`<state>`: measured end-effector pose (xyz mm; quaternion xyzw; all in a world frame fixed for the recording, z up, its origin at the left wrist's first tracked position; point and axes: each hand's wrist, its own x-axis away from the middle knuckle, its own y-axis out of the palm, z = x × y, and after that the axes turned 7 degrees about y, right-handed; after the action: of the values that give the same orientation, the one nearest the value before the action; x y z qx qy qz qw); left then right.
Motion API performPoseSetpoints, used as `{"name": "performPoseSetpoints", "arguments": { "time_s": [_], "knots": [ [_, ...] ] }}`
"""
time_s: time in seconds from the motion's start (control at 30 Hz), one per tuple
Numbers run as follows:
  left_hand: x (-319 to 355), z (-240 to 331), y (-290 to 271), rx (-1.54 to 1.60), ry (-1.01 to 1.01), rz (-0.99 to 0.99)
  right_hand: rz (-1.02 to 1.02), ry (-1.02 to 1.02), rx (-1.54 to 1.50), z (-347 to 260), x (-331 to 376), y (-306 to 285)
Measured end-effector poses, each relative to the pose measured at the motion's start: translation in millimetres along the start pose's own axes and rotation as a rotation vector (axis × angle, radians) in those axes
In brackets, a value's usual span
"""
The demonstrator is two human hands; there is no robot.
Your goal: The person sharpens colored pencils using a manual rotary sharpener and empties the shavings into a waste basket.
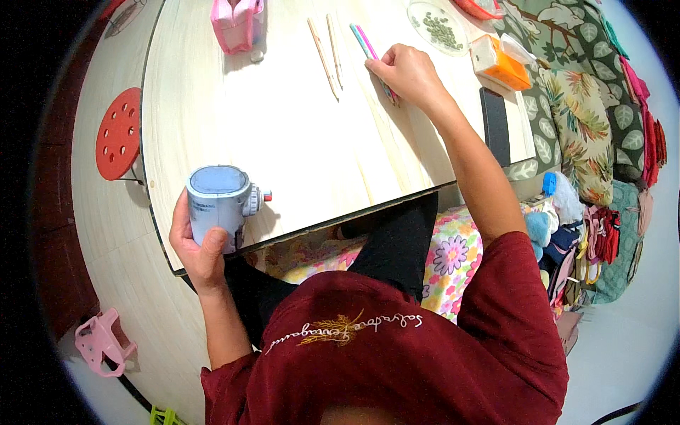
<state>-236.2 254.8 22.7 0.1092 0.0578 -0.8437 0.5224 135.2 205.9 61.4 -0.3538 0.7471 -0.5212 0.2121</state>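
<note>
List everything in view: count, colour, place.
Knobbed device: one, bluish, near left
Coloured pencils: several, mixed, far centre
Wooden pencils: two, tan, far centre
Pouch: one, pink, far left
Dish of green pieces: one, clear, far right
Tissue pack: one, orange-white, right
Slab: one, black, right
Basket: one, red, far right
Table: one, pale, centre
Stool: one, red, left
Plastic frame: one, pink, lower left
Clothes: many, mixed, right
Cushion: one, cream, right
Left hand: one, bare, around device
Right hand: one, bare, at coloured pencils

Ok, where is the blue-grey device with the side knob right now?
The blue-grey device is left of centre in the head view, held in the left hand at the near left corner of the table.
</note>
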Motion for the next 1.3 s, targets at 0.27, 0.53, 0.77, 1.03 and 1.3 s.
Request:
{"name": "performPoseSetpoints", "arguments": {
  "time_s": [0.27, 0.53, 0.77, 1.03, 1.3],
  "knots": [
    [-1.5, 1.2, -1.5, 0.004, -0.033, -0.015, 0.108, -0.173, -0.217, -38.5, -7.7, -3.4],
    [-0.1, 5.3, -0.1, -0.013, -0.051, 0.019, 0.115, -0.205, -0.302, -50.2, -13.2, -11.6],
    [-0.3, 7.2, 1.9, -0.014, -0.050, 0.008, 0.010, -0.015, -0.171, -13.0, -14.5, -7.0],
    [1.0, 6.9, 0.6, 0.012, -0.060, 0.001, 0.021, -0.215, -0.015, -52.8, -15.6, 21.3],
    [-0.8, 5.3, -0.5, -0.023, -0.037, -0.024, -0.021, -0.174, 0.059, -54.9, -21.9, 25.4]
  ]
}}
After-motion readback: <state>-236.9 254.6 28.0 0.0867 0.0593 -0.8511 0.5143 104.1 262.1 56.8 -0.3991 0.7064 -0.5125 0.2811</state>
